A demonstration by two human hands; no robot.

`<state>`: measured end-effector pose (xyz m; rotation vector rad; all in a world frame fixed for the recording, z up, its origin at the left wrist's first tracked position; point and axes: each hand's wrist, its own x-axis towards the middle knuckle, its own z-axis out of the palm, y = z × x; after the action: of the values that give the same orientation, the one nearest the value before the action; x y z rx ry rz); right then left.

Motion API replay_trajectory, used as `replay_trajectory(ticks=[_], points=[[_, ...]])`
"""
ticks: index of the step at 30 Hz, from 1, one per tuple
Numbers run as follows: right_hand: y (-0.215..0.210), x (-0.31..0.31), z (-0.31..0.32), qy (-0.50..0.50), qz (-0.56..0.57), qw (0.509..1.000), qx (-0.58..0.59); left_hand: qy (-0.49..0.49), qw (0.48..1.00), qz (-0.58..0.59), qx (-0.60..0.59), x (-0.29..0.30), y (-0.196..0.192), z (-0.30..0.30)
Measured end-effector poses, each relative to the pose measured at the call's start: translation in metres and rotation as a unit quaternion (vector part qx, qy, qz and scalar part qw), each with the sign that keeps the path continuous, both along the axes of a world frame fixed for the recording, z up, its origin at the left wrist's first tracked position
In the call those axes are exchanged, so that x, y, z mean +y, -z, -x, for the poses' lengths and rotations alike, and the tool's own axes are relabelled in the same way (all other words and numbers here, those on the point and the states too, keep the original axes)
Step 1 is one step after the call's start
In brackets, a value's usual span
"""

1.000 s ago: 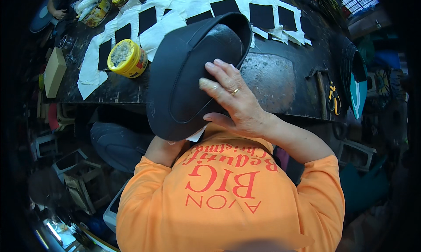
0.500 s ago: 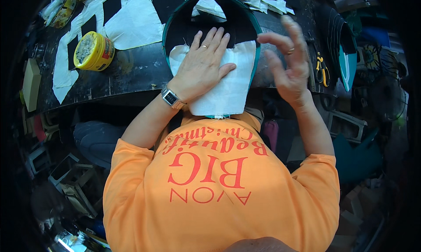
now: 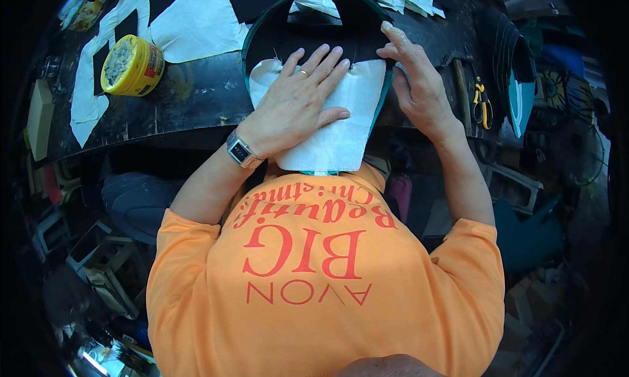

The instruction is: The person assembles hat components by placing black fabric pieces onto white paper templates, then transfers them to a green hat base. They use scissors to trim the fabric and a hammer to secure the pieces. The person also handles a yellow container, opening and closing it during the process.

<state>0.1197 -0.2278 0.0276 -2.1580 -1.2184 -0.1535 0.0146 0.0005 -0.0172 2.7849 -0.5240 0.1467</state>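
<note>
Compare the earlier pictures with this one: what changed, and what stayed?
The right hand, raised half a second ago, has come down on the dark curved cap piece beside the white fabric sheet. The left hand stays flat on the sheet. The yellow tub stays put.

Left hand (image 3: 298,105) covers much of the white sheet (image 3: 344,124); what's beneath can't be told. Black cap piece (image 3: 288,39) cut off at top edge. Yellow tub (image 3: 131,65) contents blurred.
</note>
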Motion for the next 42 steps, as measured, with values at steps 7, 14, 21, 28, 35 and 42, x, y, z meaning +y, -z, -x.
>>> replay_trajectory(ticks=[7,14,21,28,35,42], points=[[0.005,0.010,0.004,0.035,-0.059,0.997,0.042,-0.002,0.999,0.043,0.007,0.001,-0.001,-0.001],[0.014,0.022,0.011,0.102,0.005,0.994,-0.049,0.004,1.000,0.018,-0.010,0.000,0.000,0.001],[0.011,0.022,0.012,0.103,-0.077,0.983,0.135,-0.012,0.998,0.058,-0.008,-0.003,-0.003,-0.001],[-0.010,0.001,0.002,-0.028,-0.046,0.992,0.110,-0.034,0.993,0.107,-0.029,-0.009,-0.012,-0.013],[-0.017,-0.009,-0.025,-0.040,0.120,0.984,-0.128,-0.028,0.990,0.137,-0.021,-0.007,-0.003,-0.010],[-0.025,-0.006,-0.036,-0.071,0.166,0.970,-0.163,-0.016,0.989,0.137,-0.046,-0.004,0.007,-0.010]])
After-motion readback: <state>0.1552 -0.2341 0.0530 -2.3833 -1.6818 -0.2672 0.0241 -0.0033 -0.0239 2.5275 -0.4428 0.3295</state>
